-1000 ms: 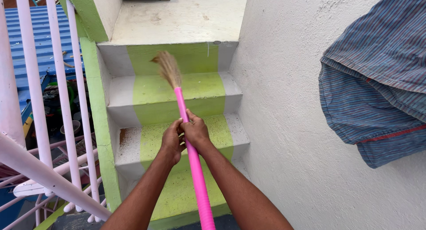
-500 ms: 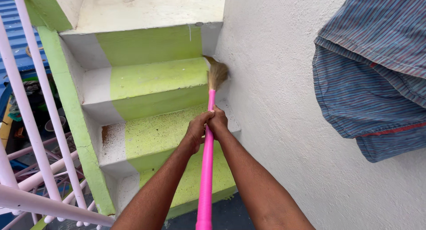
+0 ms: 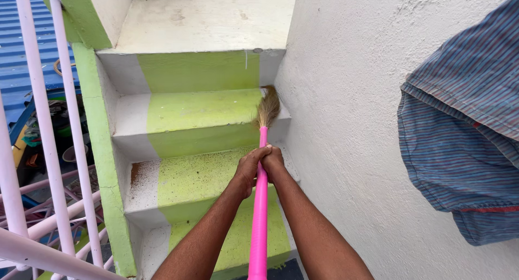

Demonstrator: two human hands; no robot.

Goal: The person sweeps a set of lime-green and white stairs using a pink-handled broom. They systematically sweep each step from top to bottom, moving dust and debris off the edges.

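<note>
**A:** What are the hands doing?

**B:** Both grip a broom (image 3: 260, 204) with a bright pink handle. The left hand (image 3: 249, 169) and the right hand (image 3: 274, 162) sit side by side, touching, high on the handle, with the fingers of each curled tight around it.

**A:** Where is the broom?

**B:** It runs up from the bottom edge, between the forearms. Its straw-coloured bristles (image 3: 268, 107) rest on a green-and-white painted step (image 3: 189, 111), at that step's right end, against a rough white wall (image 3: 346, 123).

**A:** What else is near the broom?

**B:** The step below the bristles (image 3: 189, 177) is speckled with dark grit. Left of the steps stands a pale pink railing (image 3: 46, 145). Right of the broom, a blue striped cloth (image 3: 465, 150) hangs against the wall.
</note>
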